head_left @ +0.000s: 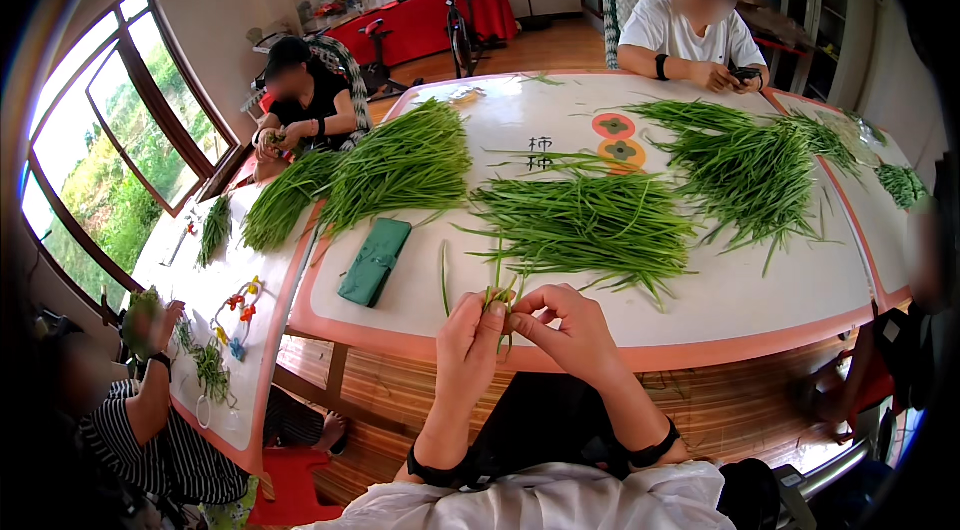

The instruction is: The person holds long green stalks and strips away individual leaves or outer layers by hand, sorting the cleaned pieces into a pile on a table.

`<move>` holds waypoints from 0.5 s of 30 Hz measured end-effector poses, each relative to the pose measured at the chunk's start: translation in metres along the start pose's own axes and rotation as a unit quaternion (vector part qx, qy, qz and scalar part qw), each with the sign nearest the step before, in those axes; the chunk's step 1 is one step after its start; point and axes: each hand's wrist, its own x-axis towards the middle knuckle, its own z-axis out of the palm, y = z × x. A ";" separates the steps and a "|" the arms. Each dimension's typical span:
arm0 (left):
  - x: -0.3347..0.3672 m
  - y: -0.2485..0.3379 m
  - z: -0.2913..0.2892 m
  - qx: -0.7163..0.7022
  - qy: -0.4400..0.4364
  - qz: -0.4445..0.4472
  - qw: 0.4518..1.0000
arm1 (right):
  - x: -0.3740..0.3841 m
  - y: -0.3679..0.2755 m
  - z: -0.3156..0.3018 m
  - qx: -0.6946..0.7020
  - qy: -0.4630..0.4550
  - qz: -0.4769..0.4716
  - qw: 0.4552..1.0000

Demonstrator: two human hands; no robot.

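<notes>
Several long green grass blades (pixel 502 282) are pinched between my two hands over the table's near edge. My left hand (pixel 468 332) is closed, with thumb and fingers gripping the blades where they cross. From the other side, my right hand (pixel 568 328) pinches the same blades between thumb and forefinger. Just beyond my hands lies a wide pile of cut grass (pixel 590 225). One loose blade (pixel 444 278) rests left of it. A dark green wallet-like case (pixel 375 262) lies on the white table mat farther left.
Larger grass bundles (pixel 400 165) lie at the far left, and another heap (pixel 745 170) at the right. Co-workers sit at the far left, far right and near left. A colourful beaded string (pixel 235 320) lies on the left table. A red stool (pixel 295 475) stands below.
</notes>
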 end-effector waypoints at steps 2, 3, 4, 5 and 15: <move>0.000 -0.002 0.001 0.013 -0.003 0.021 1.000 | 0.000 -0.002 0.000 0.019 0.024 -0.007 1.000; 0.001 -0.005 0.000 0.028 -0.001 0.035 0.999 | -0.001 -0.001 0.001 0.002 0.029 -0.021 0.999; 0.001 -0.006 -0.002 0.042 0.000 0.048 0.998 | -0.002 0.002 0.002 -0.016 0.034 -0.036 0.999; 0.000 -0.004 -0.002 0.024 0.005 0.035 0.999 | -0.002 0.004 0.004 -0.033 0.039 -0.050 0.997; 0.000 -0.003 0.002 -0.180 0.007 -0.082 0.980 | -0.007 0.007 0.005 0.131 0.096 0.033 0.986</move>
